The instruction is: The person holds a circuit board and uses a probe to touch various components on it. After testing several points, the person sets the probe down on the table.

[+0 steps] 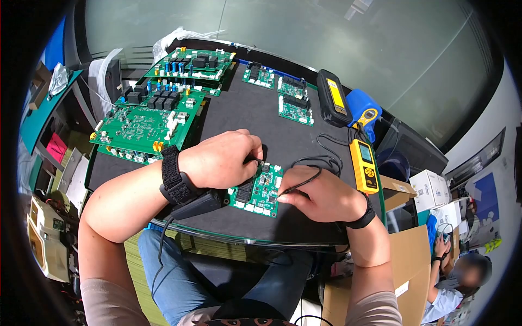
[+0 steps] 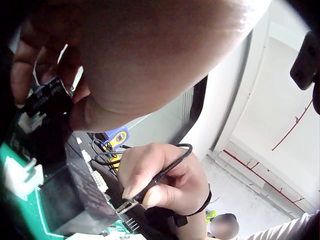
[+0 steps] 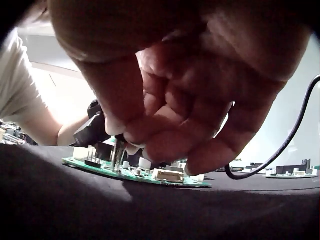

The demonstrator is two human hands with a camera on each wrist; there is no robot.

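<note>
On the dark tabletop, the circuit board sits between two sets of fingers: right hand pinching a black cable at one edge, left hand bent over the far side, its grip impossible to tell! Flat, green, edged with white connectors.

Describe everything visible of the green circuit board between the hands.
The green circuit board lies flat on the dark tabletop, component side up. White plastic-looking connectors line its near and right edges, black blocks stand on its left side, and small chips sit between. The right hand pinches a black lead with its metal tip at the board's right side. The left hand is over its far left corner; contact is unclear.
</note>
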